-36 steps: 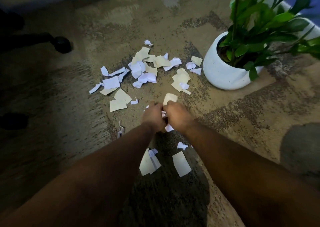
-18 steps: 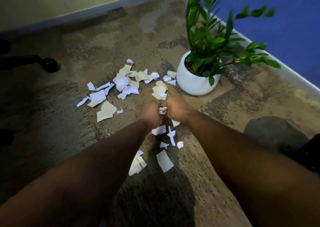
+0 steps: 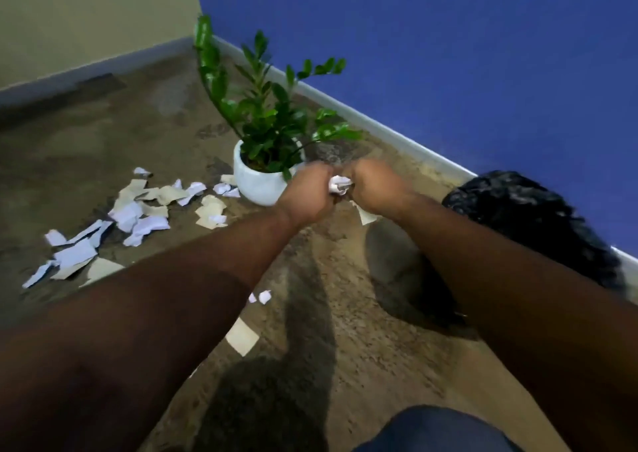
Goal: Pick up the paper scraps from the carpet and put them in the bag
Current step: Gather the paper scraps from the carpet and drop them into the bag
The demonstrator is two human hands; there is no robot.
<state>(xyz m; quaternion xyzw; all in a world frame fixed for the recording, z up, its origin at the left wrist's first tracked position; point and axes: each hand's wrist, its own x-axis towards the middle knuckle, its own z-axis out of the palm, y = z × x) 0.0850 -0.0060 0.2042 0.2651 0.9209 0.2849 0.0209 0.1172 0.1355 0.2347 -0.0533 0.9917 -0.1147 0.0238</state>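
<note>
a: paper scraps (image 3: 134, 210) lie all over the left of the carpet (image 3: 345, 365), flat and torn, white and tan.
b: so lots left?
a: yes. the left hand (image 3: 307, 192) and right hand (image 3: 374, 185) press together on a crumpled wad (image 3: 339, 185). the black crinkly bag (image 3: 531, 216) sits right, nothing dropped in yet.

The potted plant (image 3: 266, 172) stands on the carpet (image 3: 362, 365) near the corner where the 2 walls meet. Most paper scraps (image 3: 138, 216) lie on the carpet to its left (a few more sit nearer, between the forearms). The bag (image 3: 531, 216) rests at the right, against the wall (image 3: 448, 54), well apart from the plant.
</note>
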